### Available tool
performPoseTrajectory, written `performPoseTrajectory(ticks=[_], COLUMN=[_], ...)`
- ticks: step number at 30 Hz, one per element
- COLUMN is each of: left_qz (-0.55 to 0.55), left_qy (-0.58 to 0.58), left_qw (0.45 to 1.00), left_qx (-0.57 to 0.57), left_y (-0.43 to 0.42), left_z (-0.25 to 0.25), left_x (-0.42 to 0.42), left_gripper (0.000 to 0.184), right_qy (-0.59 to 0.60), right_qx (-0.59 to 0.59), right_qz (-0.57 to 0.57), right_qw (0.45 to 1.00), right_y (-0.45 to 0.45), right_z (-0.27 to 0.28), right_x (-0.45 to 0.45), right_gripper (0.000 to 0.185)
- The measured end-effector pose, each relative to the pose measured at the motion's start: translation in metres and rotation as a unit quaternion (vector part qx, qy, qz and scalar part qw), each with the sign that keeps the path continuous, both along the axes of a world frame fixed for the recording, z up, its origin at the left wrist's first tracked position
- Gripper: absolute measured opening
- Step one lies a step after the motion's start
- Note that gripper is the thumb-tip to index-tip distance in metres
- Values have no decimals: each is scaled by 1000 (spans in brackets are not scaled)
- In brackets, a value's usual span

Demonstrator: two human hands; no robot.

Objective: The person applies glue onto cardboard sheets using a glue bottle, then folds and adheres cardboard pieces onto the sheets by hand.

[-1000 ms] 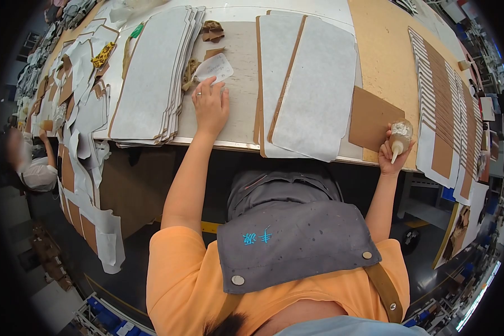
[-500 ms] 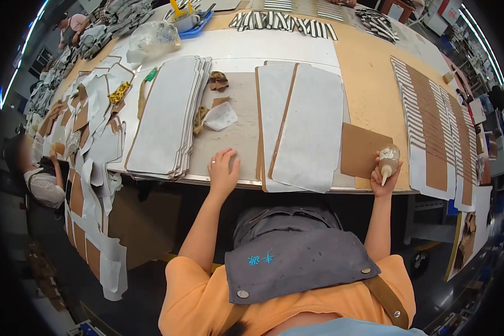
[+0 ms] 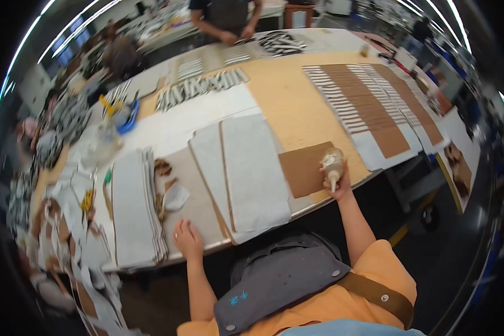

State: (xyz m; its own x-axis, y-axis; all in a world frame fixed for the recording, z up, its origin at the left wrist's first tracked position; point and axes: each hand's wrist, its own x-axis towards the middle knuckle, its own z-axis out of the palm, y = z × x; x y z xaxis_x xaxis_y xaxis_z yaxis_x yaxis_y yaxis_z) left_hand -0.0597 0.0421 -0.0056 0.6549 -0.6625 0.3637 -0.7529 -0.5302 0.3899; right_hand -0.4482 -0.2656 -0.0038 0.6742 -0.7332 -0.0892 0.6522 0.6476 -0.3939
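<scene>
My right hand (image 3: 341, 180) is wrapped round a squeeze bottle (image 3: 333, 165) whose nozzle points down, beside a brown square sheet (image 3: 305, 168). At the table's front edge, my left hand (image 3: 189, 239) rests with its fingers slightly bent and nothing visible in it. Between the hands lie large white panels with brown edges (image 3: 255, 173), overlapping at an angle. Left of my left hand stands a thick stack of white panels (image 3: 133, 210). Crumpled brown scraps (image 3: 162, 167) and a small white piece (image 3: 176, 197) lie between stack and panels.
Striped and brown strips (image 3: 364, 109) lie at the right. Black-and-white pieces (image 3: 201, 87) and a blue tray (image 3: 130, 119) are farther back. A plastic bag (image 3: 99, 147) and loose cuttings (image 3: 84, 235) are at the left. A person (image 3: 224, 19) stands across the table; others are farther off.
The view has swung up and to the right, showing more of the far side. My left hand has drawn back from the small white piece to the front edge. The bottle stays in my right hand.
</scene>
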Motion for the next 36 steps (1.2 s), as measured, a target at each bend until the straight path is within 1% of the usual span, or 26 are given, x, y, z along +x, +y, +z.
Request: performPoseTrajectory(ticks=[1, 2, 5, 8, 11, 14, 18, 21, 24, 27, 33, 34, 36], left_qz=[15, 4, 1, 0, 7, 11, 11, 41, 48, 53, 46, 49, 49], left_qy=[-32, -21, -14, -10, -2, -15, -47, -50, -28, -29, -46, -58, -45], left_qw=[999, 1000, 1000, 1000, 1000, 998, 993, 988, 982, 982, 978, 979, 980], left_qx=[8, -3, -11, -11, -30, -56, -108, -141, -182, -179, -197, -191, -188], left_y=[0, -2, 1, 1, 1, 2, 5, 6, 6, 8, 10, 10, 9], left_z=[-2, 5, 9, 8, 6, 6, 8, 5, 4, 2, -7, -6, -5], left_x=[-4, -6, -7, -8, -9, -9, -12, -12, -14, -13, -6, -7, -8], left_gripper=[21, 20, 19, 18, 18, 19, 22, 25, 28, 30, 26, 24, 24], right_qy=[31, 38, 13, 7, 7, -4, -27, -6, 23, 22, 17, 31, 38], right_qx=[-26, -7, -11, -7, -11, -19, 1, -7, 16, 9, 8, 0, -8], right_qz=[-23, -17, 3, -6, -2, 8, 14, 3, -9, -11, -5, -7, -12], right_qw=[999, 999, 1000, 1000, 1000, 1000, 1000, 1000, 1000, 1000, 1000, 1000, 999], right_y=[1, 6, 7, 6, 4, 4, 6, 5, 7, 9, 6, 6, 6], right_z=[-1, 10, 12, 11, 5, 6, 8, 5, 11, 14, 14, 14, 11], right_x=[1, 4, 5, 4, 3, 3, 4, 4, 4, 5, 6, 7, 5], right_gripper=[77, 76, 75, 75, 60, 60, 62, 63, 63, 62, 61, 61, 61])
